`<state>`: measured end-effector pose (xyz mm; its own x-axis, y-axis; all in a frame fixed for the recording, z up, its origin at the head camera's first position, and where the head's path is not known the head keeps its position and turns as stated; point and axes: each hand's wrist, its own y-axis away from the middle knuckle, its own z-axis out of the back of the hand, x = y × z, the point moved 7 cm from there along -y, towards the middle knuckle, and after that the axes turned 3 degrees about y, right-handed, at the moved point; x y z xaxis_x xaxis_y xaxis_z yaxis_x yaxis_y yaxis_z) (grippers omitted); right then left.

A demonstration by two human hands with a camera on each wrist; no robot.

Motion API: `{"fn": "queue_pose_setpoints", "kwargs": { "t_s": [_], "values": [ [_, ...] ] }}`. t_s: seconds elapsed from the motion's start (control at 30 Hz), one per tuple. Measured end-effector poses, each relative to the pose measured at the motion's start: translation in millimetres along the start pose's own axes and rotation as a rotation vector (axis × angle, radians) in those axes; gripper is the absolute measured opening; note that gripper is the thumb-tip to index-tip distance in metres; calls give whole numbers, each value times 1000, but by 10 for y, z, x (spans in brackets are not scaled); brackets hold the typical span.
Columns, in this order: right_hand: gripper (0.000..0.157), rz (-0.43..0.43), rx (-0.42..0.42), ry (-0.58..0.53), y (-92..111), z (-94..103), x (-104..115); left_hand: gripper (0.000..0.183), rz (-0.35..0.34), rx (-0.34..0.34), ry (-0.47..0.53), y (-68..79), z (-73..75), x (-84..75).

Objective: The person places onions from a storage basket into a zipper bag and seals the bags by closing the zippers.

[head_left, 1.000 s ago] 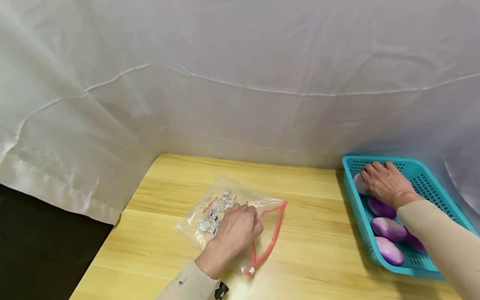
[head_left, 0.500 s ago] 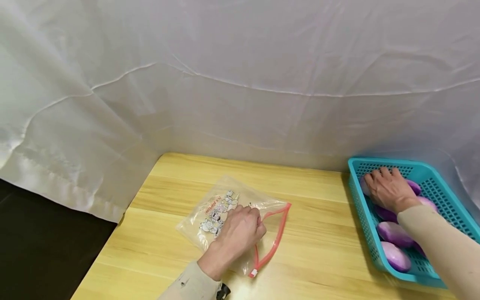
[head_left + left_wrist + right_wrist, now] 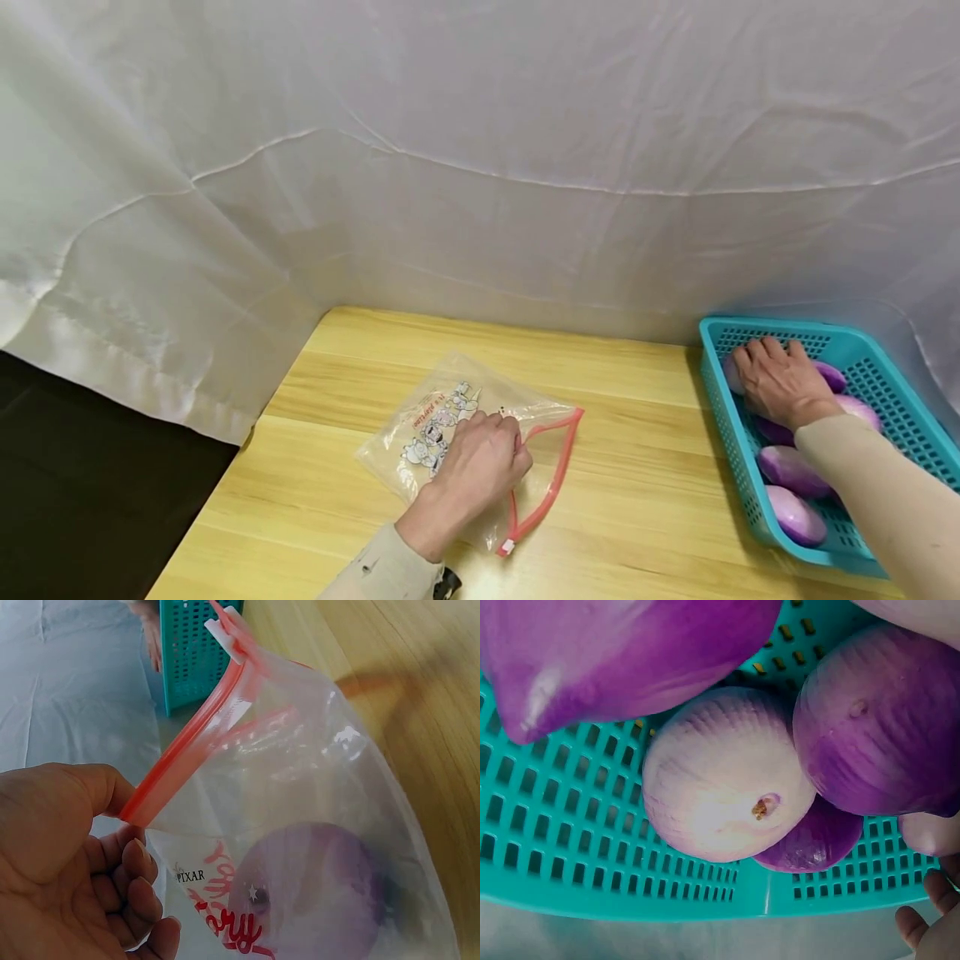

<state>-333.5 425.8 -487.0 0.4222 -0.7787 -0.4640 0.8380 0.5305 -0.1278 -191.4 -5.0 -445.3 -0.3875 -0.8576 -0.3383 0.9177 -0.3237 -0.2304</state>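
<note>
My left hand pinches the red zip edge of a clear plastic zip bag lying on the table, thumb and forefinger at the seam in the left wrist view. Through the plastic there, a rounded purple thing shows. Over at the right, my right hand reaches into the turquoise basket, over purple-and-white onion-like bulbs. A pale bulb lies beside its fingers in the right wrist view. Whether they grip that bulb is hidden.
A white slider sits at the near end of the bag's red zip. Pale cloth hangs behind the wooden table. The table's left edge drops to a dark area.
Bulbs now show to the right of my right hand, where bare basket showed a second ago. The right hand has shifted slightly within the basket. My left hand keeps its hold on the bag.
</note>
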Motion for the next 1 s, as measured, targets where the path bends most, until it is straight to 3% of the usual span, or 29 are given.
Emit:
{"fn": "queue_pose_setpoints", "kwargs": {
  "t_s": [0.17,0.47,0.63,1.0],
  "values": [
    [42,-38,-34,-26,2,16,-14,16,-3,-3,-3,-11,1,14],
    [73,-66,-137,-52,15,180,-68,17,-13,-7,2,-48,-12,18],
    [80,-82,-190,-52,40,295,-105,17,-24,-6,15,-69,-10,31],
    [69,-70,-264,-14,-13,541,-90,16,-33,-25,7,-122,6,114]
  ]
}}
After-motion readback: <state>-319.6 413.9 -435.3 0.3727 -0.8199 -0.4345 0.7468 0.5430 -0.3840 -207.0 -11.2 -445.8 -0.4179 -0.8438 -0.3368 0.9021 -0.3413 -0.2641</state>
